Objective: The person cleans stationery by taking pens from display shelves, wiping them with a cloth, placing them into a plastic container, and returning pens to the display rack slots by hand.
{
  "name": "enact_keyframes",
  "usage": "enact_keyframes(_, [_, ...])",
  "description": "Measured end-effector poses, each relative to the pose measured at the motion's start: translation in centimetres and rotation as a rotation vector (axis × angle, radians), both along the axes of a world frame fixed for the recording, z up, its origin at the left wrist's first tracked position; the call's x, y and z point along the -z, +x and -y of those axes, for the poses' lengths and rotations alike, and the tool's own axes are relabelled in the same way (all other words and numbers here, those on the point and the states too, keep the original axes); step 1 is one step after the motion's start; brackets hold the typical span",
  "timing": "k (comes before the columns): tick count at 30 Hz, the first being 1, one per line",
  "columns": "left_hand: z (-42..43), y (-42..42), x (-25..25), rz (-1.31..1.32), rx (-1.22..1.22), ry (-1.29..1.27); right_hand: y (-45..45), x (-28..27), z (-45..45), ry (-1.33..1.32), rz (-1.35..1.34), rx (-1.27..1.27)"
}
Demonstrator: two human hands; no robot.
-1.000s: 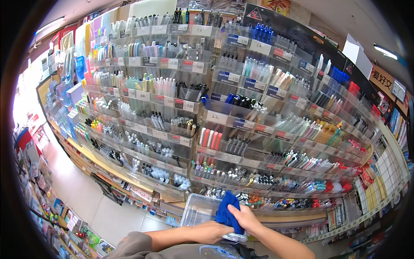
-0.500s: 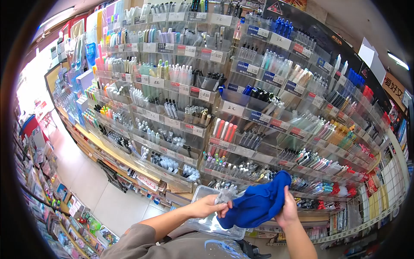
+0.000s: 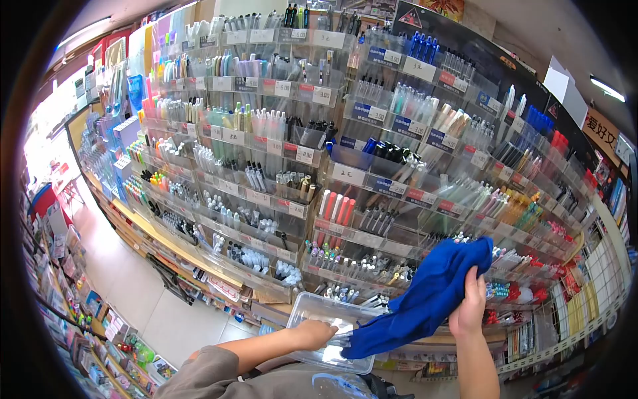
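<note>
Closest to the body, a brownish-grey fabric shirt with a blue print fills the bottom edge, its soft sleeve creased above the left forearm. Just ahead sits a rectangular box of clear, glossy plastic, open at the top, with rounded corners and a smooth rim. Over it, the left hand has its grip curled closed around a small bundle of slender, greyish translucent pieces; their exact form is too blurred to tell. Next to them hangs a deep-blue cloth, matte and softly folded, its lower end over the box's right side and its upper end raised to the right. There the right hand has its grip closed on the cloth's edge, fingers bent against the fabric. Beyond stands a tiered display of clear, hard plastic bins, crowded with upright pens; one bin holds smooth red and white barrels, others dark, pastel, gold or frosted ones, with flat paper price labels along the fronts. Left of the hands, a pale wooden ledge runs beneath the bins above smooth floor tiles. Off to the right is a white wire-grid rack, and farthest up, a flat black board.
</note>
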State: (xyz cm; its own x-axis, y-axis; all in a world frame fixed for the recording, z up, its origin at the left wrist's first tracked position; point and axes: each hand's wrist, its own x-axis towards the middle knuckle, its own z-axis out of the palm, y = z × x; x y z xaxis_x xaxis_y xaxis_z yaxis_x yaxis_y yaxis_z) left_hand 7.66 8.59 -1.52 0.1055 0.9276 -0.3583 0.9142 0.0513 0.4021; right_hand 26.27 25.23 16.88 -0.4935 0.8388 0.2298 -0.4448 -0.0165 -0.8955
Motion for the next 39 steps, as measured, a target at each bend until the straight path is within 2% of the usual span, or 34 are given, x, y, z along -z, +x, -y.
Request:
enact_keyframes(2, [0.0,-0.2,1.0,-0.023,0.038,0.004,-1.8,-1.0,-0.8,0.218,0.044,0.043])
enact_keyframes(4, [0.1,-0.2,1.7,-0.046,0.066,-0.003,-5.3,-3.0,-0.6,0.558,0.070,0.157])
enact_keyframes(6, [0.0,-0.2,2.0,-0.068,0.084,-0.025,-8.3,-4.7,-0.1,1.139,0.307,0.436])
enact_keyframes(7, [0.2,-0.2,1.7,-0.055,0.076,-0.018,-9.8,-4.5,-0.1,1.176,0.380,0.422])
enact_keyframes(9, [0.4,-0.1,2.2,-0.043,0.078,0.022,-12.5,-3.5,-0.5,1.513,0.568,0.395])
enact_keyframes(10, [0.4,-0.3,2.2,-0.034,0.076,0.043,-13.7,-2.5,-1.0,1.650,0.521,0.306])
enact_keyframes(12, [0.5,-0.3,1.4,-0.018,0.086,0.013,-14.9,-0.7,-1.4,1.850,0.558,0.364])
enact_keyframes(15, [0.8,-0.5,1.7,0.026,0.090,0.041,-14.2,-0.5,-1.7,1.780,0.540,0.333])
enact_keyframes(23, [0.9,-0.5,1.6,0.037,0.070,-0.034,-9.9,-0.9,-1.3,1.827,0.573,0.277])
enact_keyframes(27, [1.1,-0.4,1.9,0.057,0.032,0.027,-6.8,-1.4,-1.5,1.745,0.571,0.129])
enact_keyframes(33, [1.0,-0.3,2.1,0.051,0.066,0.048,-4.4,-2.1,-1.6,1.568,0.534,0.252])
enact_keyframes(39, [0.8,-0.3,2.5,0.065,0.079,0.047,-8.7,-3.6,-0.8,1.428,0.425,0.314])
